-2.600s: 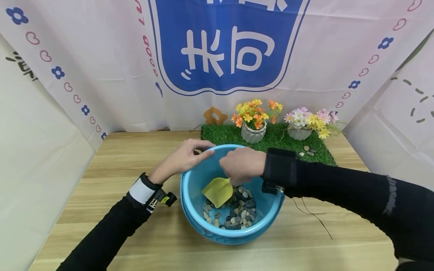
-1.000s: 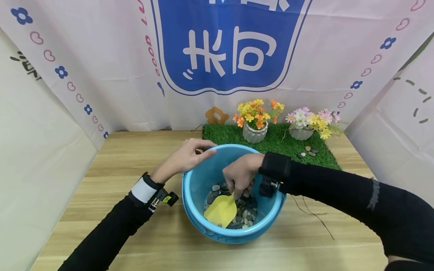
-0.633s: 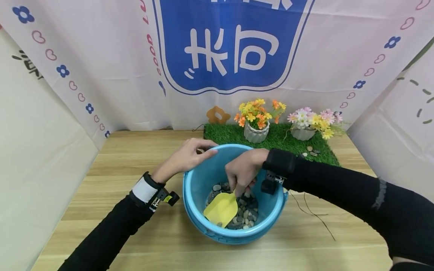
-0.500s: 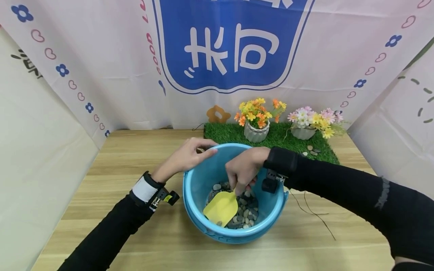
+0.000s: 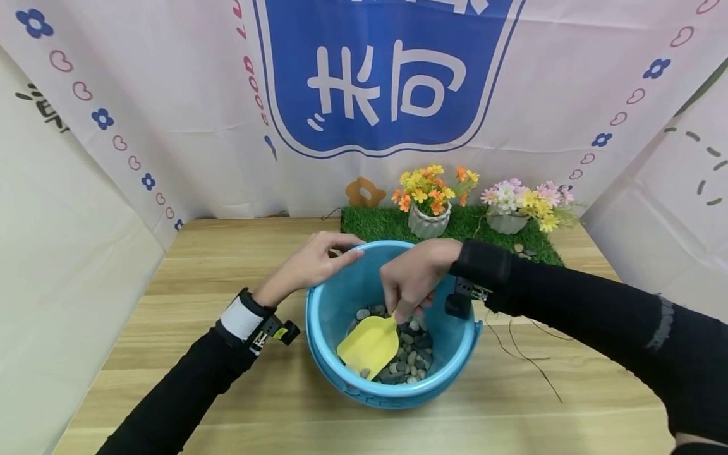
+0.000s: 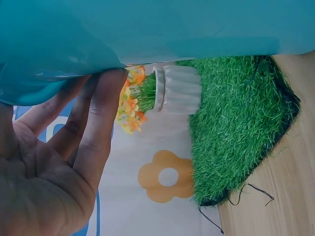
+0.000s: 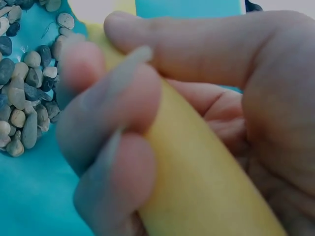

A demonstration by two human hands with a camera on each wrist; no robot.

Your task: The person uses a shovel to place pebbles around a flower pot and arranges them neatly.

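A wooden table [image 5: 227,392] stands before a white banner [image 5: 170,95] with a blue emblem. On it sits a blue bucket [image 5: 327,309] with pebbles [image 5: 412,360] at the bottom. My left hand [image 5: 309,265] rests on the bucket's far left rim, fingers straight. My right hand [image 5: 412,278], fingers curled, grips the handle of a yellow scoop [image 5: 366,344] whose blade lies among the pebbles. Behind, 2 flower pots [image 5: 428,224] stand on a grass mat [image 5: 375,224].

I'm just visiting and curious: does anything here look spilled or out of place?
A few pebbles lie loose on the grass mat by the pink flower pot, outside the blue bucket that holds the rest. A thin dark wire also trails across the table.
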